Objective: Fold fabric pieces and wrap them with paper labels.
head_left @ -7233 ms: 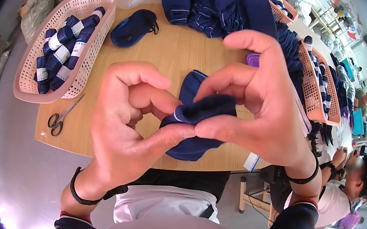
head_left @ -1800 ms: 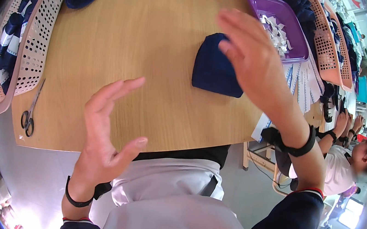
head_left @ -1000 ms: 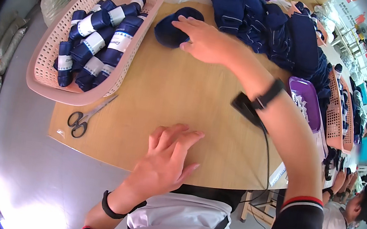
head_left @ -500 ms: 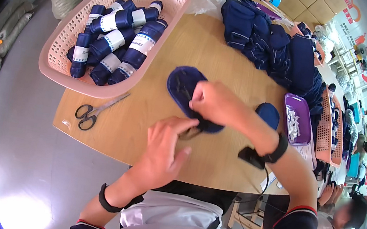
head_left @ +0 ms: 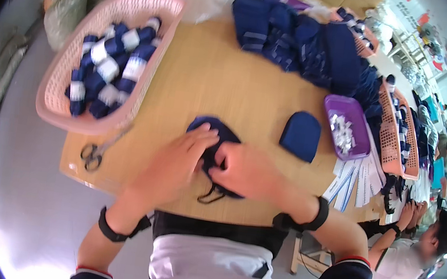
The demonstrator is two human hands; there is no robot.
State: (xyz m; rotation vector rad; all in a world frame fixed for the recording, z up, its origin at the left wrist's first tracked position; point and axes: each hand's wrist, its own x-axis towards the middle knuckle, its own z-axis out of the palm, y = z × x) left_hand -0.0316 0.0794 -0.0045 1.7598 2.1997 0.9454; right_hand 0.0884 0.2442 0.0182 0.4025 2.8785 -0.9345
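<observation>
Near the table's front edge lies a navy oval cloth piece (head_left: 213, 125), slipper-shaped, with a thin black cord (head_left: 208, 196) looping out of its near end. My left hand (head_left: 182, 151) rests on its left side, fingers stretched over the cloth and somewhat blurred. From the right, my right hand (head_left: 245, 170) is closed on the same piece, its fingers curled at the middle; the fingertips are partly hidden. To the right sits a second navy cloth piece (head_left: 300, 135), flat and rounded at its far end.
A pink basket (head_left: 49, 88) of banded navy rolls stands left, with scissors (head_left: 94, 156) before it. Right are a purple tray (head_left: 359, 149) of small white pieces, paper strips (head_left: 365, 181) and another pink basket (head_left: 399, 154). Navy cloth (head_left: 304, 43) is heaped behind; a person (head_left: 393, 269) sits at right.
The cloth piece has come nearer to me. My left hand has moved from its near end onto its left side; my right hand has come nearer too. The view has shifted.
</observation>
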